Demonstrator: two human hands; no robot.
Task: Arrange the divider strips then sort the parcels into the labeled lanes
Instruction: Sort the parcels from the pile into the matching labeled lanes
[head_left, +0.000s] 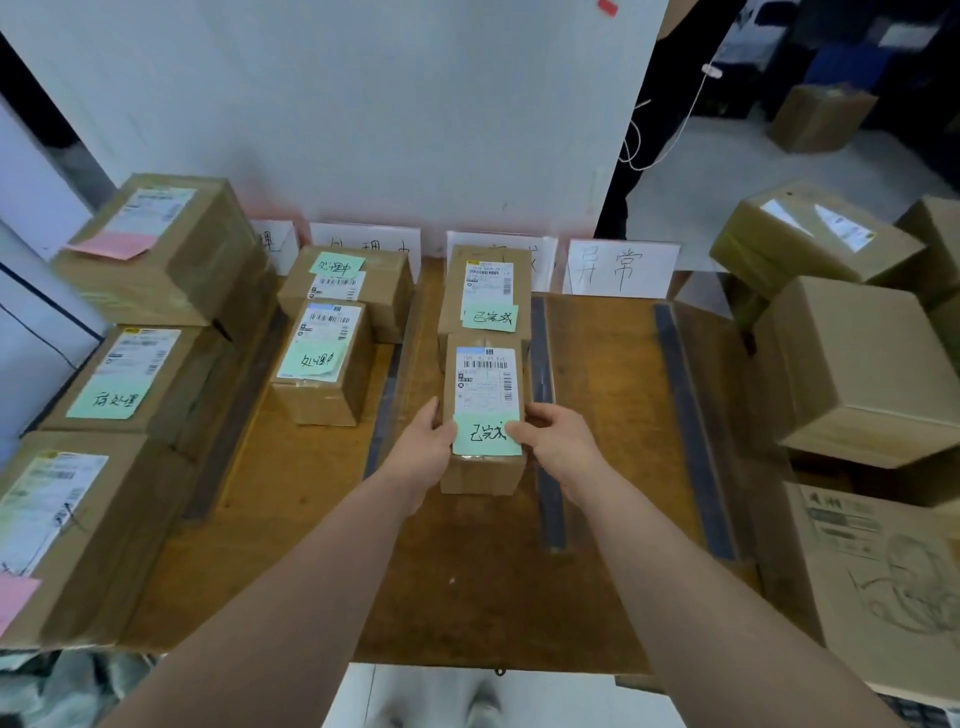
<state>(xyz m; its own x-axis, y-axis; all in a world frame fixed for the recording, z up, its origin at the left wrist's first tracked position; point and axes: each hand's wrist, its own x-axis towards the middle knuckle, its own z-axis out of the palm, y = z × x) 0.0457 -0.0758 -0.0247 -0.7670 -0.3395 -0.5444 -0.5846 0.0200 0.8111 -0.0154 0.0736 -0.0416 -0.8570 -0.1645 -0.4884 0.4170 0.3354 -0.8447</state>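
Observation:
A small cardboard parcel (485, 384) with a shipping label and a green note stands in the third lane of the wooden table (291, 519). My left hand (423, 447) grips its left side and my right hand (558, 441) its right side. Just behind it lies another green-noted parcel (488, 291). Two green-noted parcels (324, 364) (345, 283) lie in the second lane. Dark divider strips (545, 415) (693, 431) (384, 410) run front to back between the lanes. White lane labels (621, 267) stand against the back board.
Three large parcels (156, 249) (130, 379) (67, 530) fill the left edge, two carrying pink notes. Stacked cardboard boxes (862, 364) crowd the right side. A white board (363, 104) closes the back. The rightmost lane holds no parcel.

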